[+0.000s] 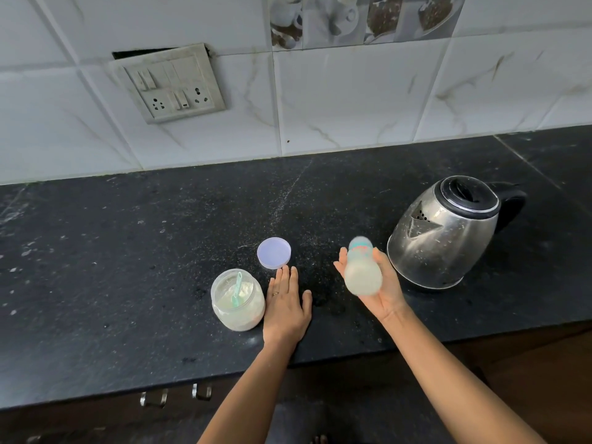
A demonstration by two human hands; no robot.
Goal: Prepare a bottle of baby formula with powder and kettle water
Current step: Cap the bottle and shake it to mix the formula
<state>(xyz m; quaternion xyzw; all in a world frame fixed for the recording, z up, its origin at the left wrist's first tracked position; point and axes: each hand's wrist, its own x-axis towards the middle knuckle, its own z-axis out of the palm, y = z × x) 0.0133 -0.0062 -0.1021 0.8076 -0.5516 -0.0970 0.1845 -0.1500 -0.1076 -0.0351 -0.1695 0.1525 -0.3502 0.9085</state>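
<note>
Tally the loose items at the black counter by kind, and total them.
Silver steel kettle, black lid: 1
Clear plastic powder jar: 1
Green plastic scoop: 1
Round lilac lid: 1
Milky baby bottle, in right hand: 1
Total: 5

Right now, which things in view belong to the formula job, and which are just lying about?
Job: bottle in right hand, kettle, powder jar, scoop, lid.
Just about: switch panel, drawer handles.
</note>
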